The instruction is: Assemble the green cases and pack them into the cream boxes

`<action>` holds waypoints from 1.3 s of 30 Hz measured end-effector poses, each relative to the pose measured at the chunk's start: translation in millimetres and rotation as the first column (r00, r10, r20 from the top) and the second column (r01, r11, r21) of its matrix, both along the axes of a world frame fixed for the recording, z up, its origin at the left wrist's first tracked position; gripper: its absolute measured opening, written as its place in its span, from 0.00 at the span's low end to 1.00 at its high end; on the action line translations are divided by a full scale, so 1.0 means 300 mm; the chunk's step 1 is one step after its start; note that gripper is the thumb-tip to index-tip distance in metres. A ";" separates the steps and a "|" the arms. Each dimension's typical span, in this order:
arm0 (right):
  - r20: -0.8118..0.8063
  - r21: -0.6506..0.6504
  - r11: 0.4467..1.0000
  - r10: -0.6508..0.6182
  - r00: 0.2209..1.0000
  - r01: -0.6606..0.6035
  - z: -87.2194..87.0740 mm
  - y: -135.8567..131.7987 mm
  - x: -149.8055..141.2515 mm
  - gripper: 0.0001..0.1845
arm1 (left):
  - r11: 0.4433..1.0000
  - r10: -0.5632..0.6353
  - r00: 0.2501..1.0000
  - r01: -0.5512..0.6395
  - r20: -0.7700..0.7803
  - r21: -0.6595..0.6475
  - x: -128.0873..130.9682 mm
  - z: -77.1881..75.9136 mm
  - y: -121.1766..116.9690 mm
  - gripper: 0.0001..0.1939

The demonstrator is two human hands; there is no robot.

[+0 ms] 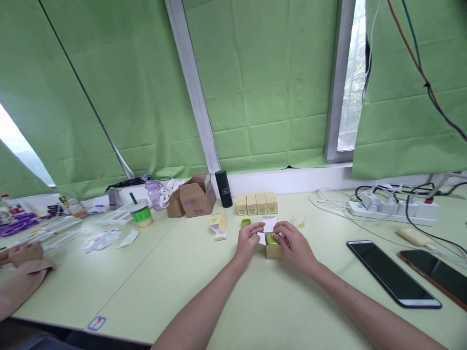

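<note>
A small tan cardboard box (273, 251) stands open on the pale green table (153, 272), with a green object (270, 238) sitting in its top. My left hand (248, 240) curls against the box's left side and touches its white flap (263, 236). My right hand (294, 243) grips the box from the right, fingertips on the green object. A row of several identical small boxes (257, 203) stands just behind. A small green piece (245, 222) and an opened small box (219, 226) lie to the left.
Brown cartons (192, 197), a black bottle (224, 189) and a green-banded cup (141, 214) stand at the back. Two phones (392, 273) lie at right near a power strip (394, 209) with cables. Another person's hand (25, 253) rests at the far left.
</note>
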State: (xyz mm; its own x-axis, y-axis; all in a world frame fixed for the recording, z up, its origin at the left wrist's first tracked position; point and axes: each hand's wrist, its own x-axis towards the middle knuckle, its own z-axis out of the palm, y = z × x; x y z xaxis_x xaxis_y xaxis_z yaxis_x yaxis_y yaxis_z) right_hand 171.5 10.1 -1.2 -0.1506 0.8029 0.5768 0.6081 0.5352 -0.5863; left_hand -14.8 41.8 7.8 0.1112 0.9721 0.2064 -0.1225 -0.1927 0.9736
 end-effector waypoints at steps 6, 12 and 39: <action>-0.132 -0.064 0.996 0.047 0.990 -0.055 -0.011 0.019 0.004 0.15 | 1.000 -0.004 1.000 0.004 0.010 -0.014 0.001 -0.005 0.005 0.26; -0.189 -0.090 0.993 0.056 0.980 -0.074 -0.018 0.031 0.005 0.15 | 1.000 -0.012 1.000 0.012 0.026 -0.025 0.003 0.001 0.001 0.26; -0.555 -0.169 0.986 -0.082 0.828 -0.016 -0.069 0.068 0.049 0.15 | 1.000 -0.010 0.999 0.011 0.032 -0.029 0.014 0.003 -0.008 0.17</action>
